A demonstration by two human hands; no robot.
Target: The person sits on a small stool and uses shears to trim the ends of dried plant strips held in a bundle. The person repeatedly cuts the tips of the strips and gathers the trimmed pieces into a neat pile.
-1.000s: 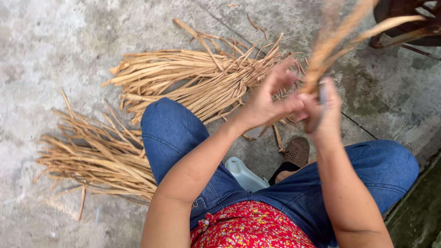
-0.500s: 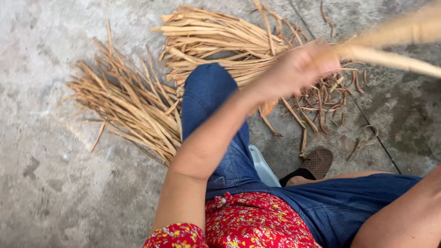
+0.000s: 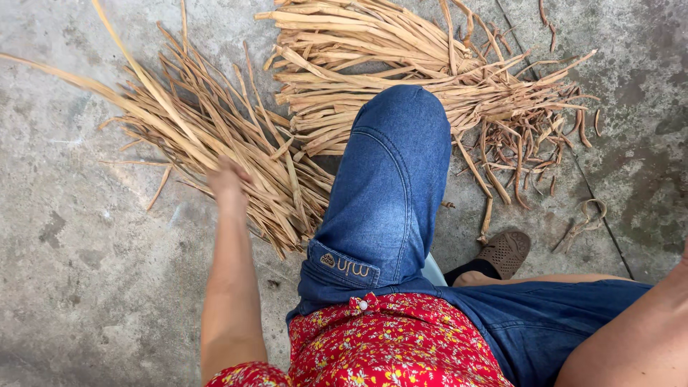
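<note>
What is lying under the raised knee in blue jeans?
Under the knee lie ends of the right pile of dry strips. The knee covers whether this pile touches the left pile.

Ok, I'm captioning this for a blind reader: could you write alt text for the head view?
A seated person's left hand grips long dried plant strips over a loose pile of strips on a concrete floor. A second pile lies beyond a knee in blue jeans; only the right forearm shows, at the frame's lower right edge.
</note>
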